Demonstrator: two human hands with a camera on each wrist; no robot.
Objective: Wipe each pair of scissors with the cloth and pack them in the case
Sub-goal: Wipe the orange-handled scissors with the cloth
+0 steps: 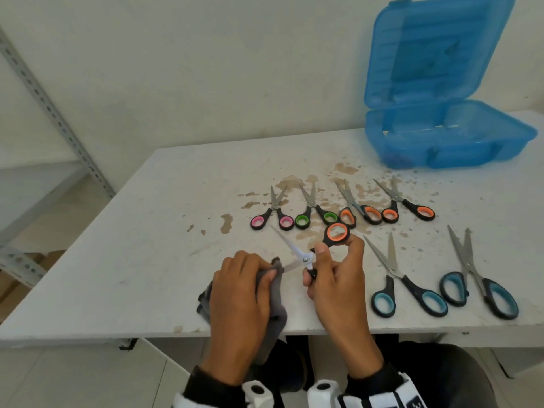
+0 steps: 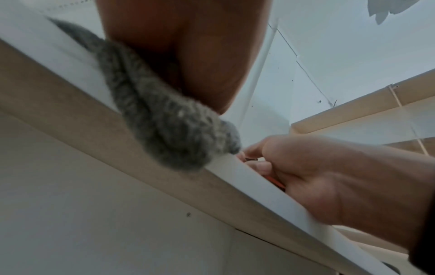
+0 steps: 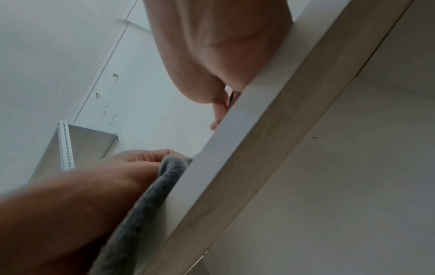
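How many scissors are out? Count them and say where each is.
7. Far row: pink, green, two orange. Near right: two blue. One orange pair in the right hand.

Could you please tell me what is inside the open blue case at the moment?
Through the blue case tray's open top only pale glints show, no scissors. Its near wall and translucent sides blur the bottom, so something small there cannot be ruled out.
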